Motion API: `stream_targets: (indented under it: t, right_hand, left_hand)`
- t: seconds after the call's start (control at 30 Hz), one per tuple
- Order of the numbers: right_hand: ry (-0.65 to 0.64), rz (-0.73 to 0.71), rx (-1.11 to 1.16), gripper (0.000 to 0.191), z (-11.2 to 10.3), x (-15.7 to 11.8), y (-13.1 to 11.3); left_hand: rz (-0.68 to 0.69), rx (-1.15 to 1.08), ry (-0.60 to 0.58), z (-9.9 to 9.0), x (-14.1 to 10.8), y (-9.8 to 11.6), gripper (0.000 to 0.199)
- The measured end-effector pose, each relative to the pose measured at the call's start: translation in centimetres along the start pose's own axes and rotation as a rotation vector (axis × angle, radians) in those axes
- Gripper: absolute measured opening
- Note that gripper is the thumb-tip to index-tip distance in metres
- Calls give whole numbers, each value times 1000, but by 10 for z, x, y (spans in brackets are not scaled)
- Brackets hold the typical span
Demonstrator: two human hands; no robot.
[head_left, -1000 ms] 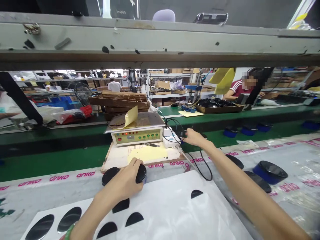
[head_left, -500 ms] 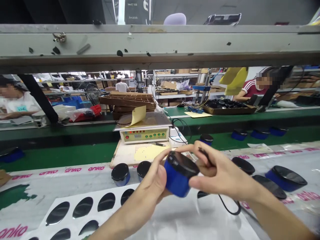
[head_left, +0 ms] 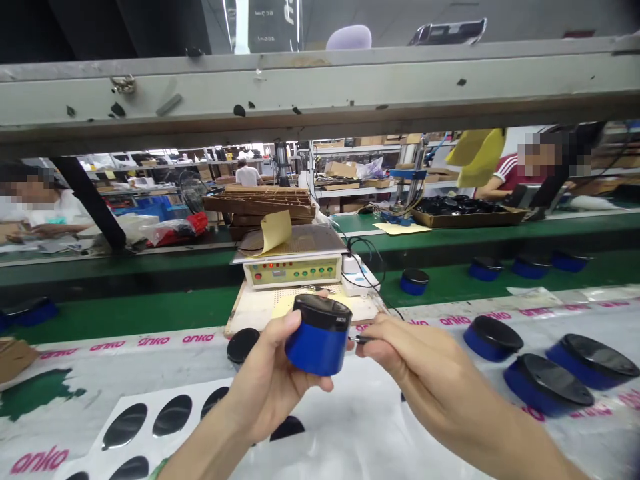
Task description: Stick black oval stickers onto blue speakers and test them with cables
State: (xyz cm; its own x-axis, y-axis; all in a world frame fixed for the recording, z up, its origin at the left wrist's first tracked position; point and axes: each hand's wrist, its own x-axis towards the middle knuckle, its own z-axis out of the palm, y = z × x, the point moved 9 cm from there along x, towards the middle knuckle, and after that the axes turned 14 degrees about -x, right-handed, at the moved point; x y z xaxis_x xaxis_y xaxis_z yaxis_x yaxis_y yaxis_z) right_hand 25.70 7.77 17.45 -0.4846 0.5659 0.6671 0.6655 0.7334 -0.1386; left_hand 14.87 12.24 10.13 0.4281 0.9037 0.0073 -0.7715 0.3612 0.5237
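Note:
My left hand (head_left: 273,373) is wrapped round a round blue case with a glossy black top (head_left: 320,350), raised above the bench and slightly tilted. Small white lettering, seemingly "DC5V", marks its black rim on the right. Between the thumb and fingers of my right hand (head_left: 420,363) is a slim black cable plug (head_left: 361,339) with a metal tip. That tip points at the case's right side, just below the lettering; whether it touches cannot be made out. Below lies a white sheet (head_left: 350,427) bearing glossy black discs (head_left: 125,425).
Several more blue cases (head_left: 493,339) stand on the right, others on the green belt (head_left: 445,280) behind. A control box with buttons (head_left: 295,272) sits ahead under a grey shelf beam (head_left: 320,83). People work beyond, and a tray of black parts (head_left: 465,212) is at the back.
The case has moved left and turned so its lettering faces right. My right hand has let go of the case and drawn off to its right side, with the plug now pointing at it.

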Motion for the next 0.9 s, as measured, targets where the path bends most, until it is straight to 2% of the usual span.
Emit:
stream_targets:
  t: [0.13,0.23,0.37,0.43,0.53,0.6,0.67,0.73,0.8,0.9]
  right_hand:
    - [122,-54,-137,22,-4,-2,-6]
    - [160,-60,-234,16,-7,-3,-7]
    - [150,-38,-271,20,-7,-4,-8]
    - [183,-15,-349,19,-7,-6,-9]
    - [235,15,-407,13,-4,-8,-11]
    - [221,34,-333,13,1,-7,-8]
    - [147,64,-165,15,11,-4,1]
    - [42,99,36,16,25,-2,11]
    - [-19,113,206,16,37,0,18]
    - [25,78,317,14,45,0,22]
  left_hand:
    - [61,111,-14,3,-1,-2,32]
    - [142,189,18,2,-2,1,31]
    - [254,372,70,0,-4,6,49]
    - [302,468,93,0,-6,8,59]
    - [383,608,144,-1,-11,14,63]
    - [462,736,181,-1,-16,22,64]
    - [540,915,184,2,-21,31,64]
    - [620,1166,105,13,-25,37,64]
    - [790,1483,-14,32,-33,40,65]
    - [1168,1890,-169,63,-54,35,62]
